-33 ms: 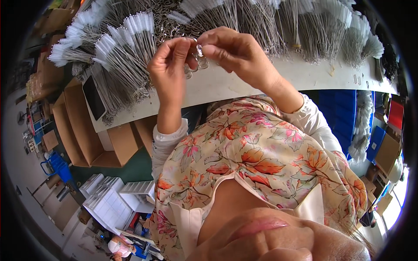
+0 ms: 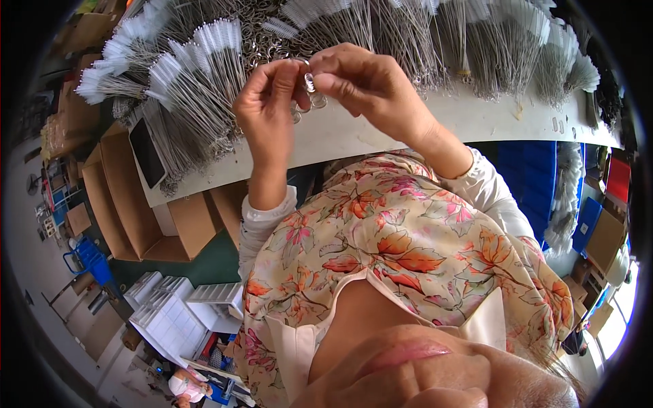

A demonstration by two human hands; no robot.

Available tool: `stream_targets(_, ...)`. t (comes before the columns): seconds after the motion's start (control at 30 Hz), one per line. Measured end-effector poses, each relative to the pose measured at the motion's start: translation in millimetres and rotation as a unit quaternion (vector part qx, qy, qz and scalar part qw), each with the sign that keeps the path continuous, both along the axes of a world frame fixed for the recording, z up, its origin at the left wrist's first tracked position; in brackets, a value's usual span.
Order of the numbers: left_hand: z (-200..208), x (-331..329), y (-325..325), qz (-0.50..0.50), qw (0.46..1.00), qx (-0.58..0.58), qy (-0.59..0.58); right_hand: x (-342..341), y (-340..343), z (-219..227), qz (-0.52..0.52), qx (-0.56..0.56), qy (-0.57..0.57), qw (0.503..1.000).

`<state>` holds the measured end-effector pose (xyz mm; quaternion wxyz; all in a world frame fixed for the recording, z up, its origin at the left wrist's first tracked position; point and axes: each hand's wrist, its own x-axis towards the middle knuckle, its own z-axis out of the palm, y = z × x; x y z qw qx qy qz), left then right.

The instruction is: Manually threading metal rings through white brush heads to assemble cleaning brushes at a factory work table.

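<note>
Above the near edge of the white table (image 2: pixel 354 132), my left hand (image 2: pixel 267 102) and my right hand (image 2: pixel 381 88) meet fingertip to fingertip. Between them is a shiny metal ring (image 2: pixel 309 82), its coils facing me. The left thumb and forefinger pinch at its left side, while the right thumb and fingers close on its right. More silvery rings (image 2: pixel 317 101) show just below the fingertips; whether they hang from the fingers or lie on the table, I cannot tell. Beyond my hands, a pile of metal rings (image 2: pixel 262 44) lies among the brushes.
Bundles of wire-handled brushes with white bristles (image 2: pixel 218 37) crowd the table's far side, left and right. A dark phone (image 2: pixel 147 154) lies at the left edge. Open cardboard boxes (image 2: pixel 126 194) stand below it. Blue panels (image 2: pixel 524 178) are at right; another person (image 2: pixel 187 386) is at lower left.
Both hands have shifted very slightly, with the ring tilting a little between the fingertips. The grip looks the same.
</note>
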<state>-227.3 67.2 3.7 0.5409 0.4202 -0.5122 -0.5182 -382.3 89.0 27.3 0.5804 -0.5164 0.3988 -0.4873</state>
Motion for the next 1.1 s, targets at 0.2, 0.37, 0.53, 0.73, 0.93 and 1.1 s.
stream_targets(0.2,12.9,-2.9,7.2,-0.048,0.948,0.163,0.267,8.6,0.2,-8.8,-0.064,-0.155,0.059,0.984)
stream_targets(0.37,15.9,16.6,7.5,0.011,0.966,-0.222,-0.13,1.7,8.1,12.0,0.046,0.045,-0.043,0.997)
stream_targets(0.53,21.0,16.1,15.1,-0.055,0.986,-0.133,-0.08,3.4,11.1,5.3,0.022,-0.12,0.037,0.992)
stream_targets(0.73,22.9,36.0,10.8,-0.248,0.941,0.098,0.208,6.1,9.5,-3.9,-0.089,-0.501,0.273,0.816)
stream_targets(0.93,24.7,51.3,14.9,-0.262,0.958,0.039,0.11,4.9,8.6,-9.0,-0.063,-0.588,0.317,0.741)
stream_targets(1.1,25.3,56.8,20.4,-0.225,0.973,-0.008,0.041,10.1,5.2,-7.5,-0.051,-0.609,0.31,0.728)
